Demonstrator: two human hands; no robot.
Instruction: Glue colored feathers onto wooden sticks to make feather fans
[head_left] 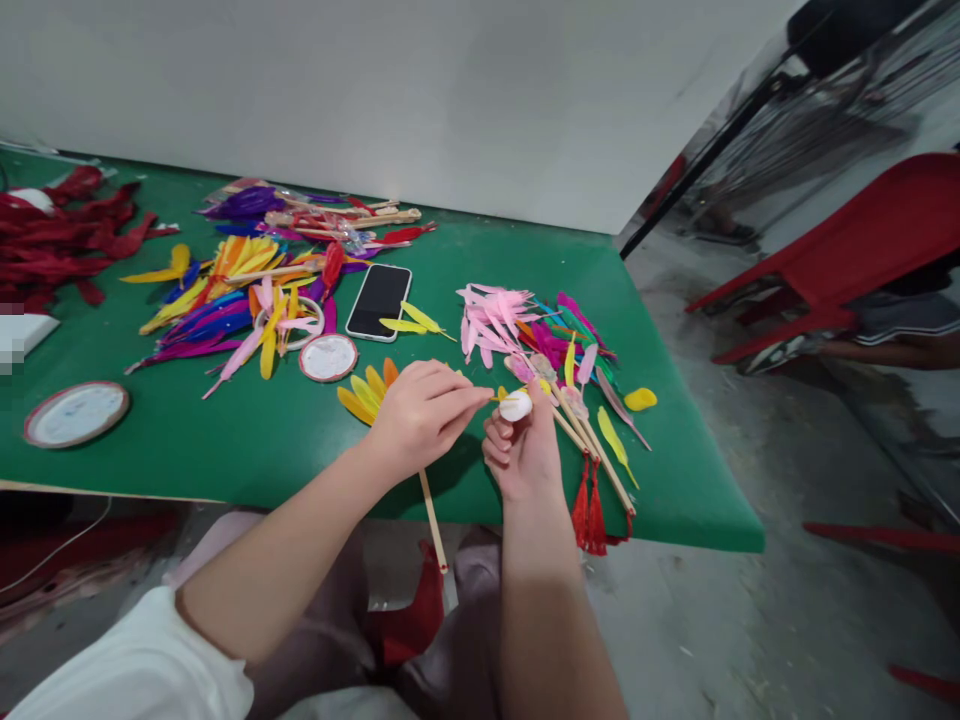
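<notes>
My left hand (420,415) is closed in a pinch on a slim yellow feather (501,395), mostly hidden by the fingers. The feather's thin end points at a small white round piece (515,405), which my right hand (525,450) grips between thumb and fingers. I cannot tell what the white piece is exactly. Under my left hand lies a feather fan with yellow and orange feathers (361,398); its wooden handle (433,520) sticks out over the table's front edge. To the right of my right hand lie wooden fan handles (611,470) with red tassels (589,510).
On the green table (247,450) lie pink feathers (495,315), a phone (379,300), a round white disc (328,357) and a larger disc (77,414). Bundles of coloured feathers (240,270) and red fabric (67,235) lie leftward. A red chair (847,240) stands at right.
</notes>
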